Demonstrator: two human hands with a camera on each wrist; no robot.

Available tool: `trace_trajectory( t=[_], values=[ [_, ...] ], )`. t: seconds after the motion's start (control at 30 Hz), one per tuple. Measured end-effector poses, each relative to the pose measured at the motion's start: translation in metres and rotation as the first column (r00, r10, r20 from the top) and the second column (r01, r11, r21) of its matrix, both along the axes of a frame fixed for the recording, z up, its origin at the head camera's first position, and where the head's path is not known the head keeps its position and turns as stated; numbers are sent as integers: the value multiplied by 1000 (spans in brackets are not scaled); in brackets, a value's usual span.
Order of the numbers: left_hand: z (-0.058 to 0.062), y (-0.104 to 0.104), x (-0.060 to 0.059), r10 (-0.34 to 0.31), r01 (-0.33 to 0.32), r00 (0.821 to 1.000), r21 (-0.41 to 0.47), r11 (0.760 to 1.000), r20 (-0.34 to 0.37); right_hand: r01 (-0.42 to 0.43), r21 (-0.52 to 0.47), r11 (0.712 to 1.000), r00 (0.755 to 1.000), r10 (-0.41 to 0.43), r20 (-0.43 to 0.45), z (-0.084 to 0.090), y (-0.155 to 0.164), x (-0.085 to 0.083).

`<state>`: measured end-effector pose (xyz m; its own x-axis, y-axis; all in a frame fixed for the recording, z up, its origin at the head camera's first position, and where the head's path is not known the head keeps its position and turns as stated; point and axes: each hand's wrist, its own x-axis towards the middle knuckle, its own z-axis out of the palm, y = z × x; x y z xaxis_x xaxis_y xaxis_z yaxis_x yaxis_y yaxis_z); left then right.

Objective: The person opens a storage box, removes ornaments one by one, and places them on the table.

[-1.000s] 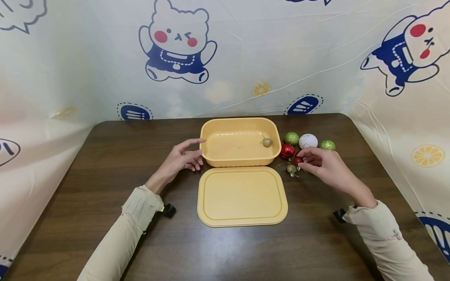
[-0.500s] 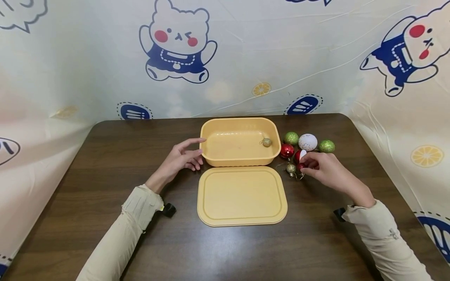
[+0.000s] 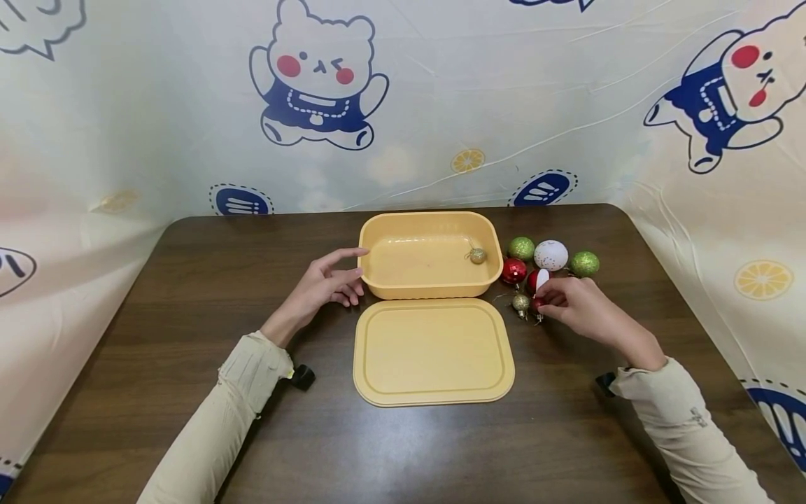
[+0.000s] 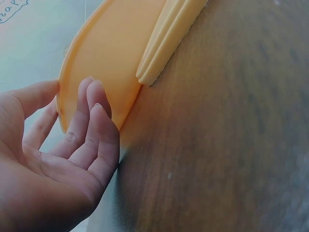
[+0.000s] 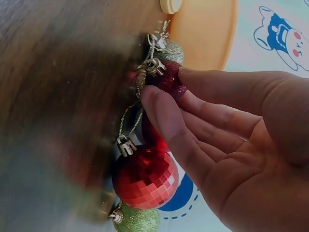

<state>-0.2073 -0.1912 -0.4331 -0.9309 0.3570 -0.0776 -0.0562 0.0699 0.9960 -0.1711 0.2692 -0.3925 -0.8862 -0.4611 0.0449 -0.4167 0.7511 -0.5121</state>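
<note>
A yellow box (image 3: 378,280) stands open on the dark wooden table, with one small gold ball (image 3: 478,255) inside. Its lid (image 3: 433,352) lies flat in front of it. My left hand (image 3: 352,276) rests against the box's left wall with relaxed fingers, and the left wrist view shows that same hand (image 4: 72,104) touching the box (image 4: 111,53). My right hand (image 3: 545,302) pinches a small dark red glitter ball (image 5: 170,77) between thumb and forefinger, low over the table just right of the box. A small gold ball (image 3: 520,302) lies beside it.
Right of the box sit a red faceted ball (image 3: 513,270), a red-and-white ball (image 3: 538,279), a green glitter ball (image 3: 521,248), a white speckled ball (image 3: 550,255) and another green one (image 3: 585,263). A cartoon-print cloth surrounds the table.
My right hand has drawn a little left and toward me and closed thumb and forefinger on the small red glitter ball, uncovering the red-and-white ball. The left hand has stayed put.
</note>
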Motion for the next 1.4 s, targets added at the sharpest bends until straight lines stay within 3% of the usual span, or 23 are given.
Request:
trace_trajectory(
  t=[0.9,1.17,1.4],
  values=[
    [-1,0,0,1,-1,1000,5,1000,3,6,69,998,1000,-4,-28,-1,-5,2],
    [-1,0,1,2,-2,1000,0,1000,1,19,93,995,999,-16,-28,7,-5,6],
    [0,0,1,-1,1,1000,-7,1000,-2,68,120,990,995,-58,-77,22,-6,14]
  ],
)
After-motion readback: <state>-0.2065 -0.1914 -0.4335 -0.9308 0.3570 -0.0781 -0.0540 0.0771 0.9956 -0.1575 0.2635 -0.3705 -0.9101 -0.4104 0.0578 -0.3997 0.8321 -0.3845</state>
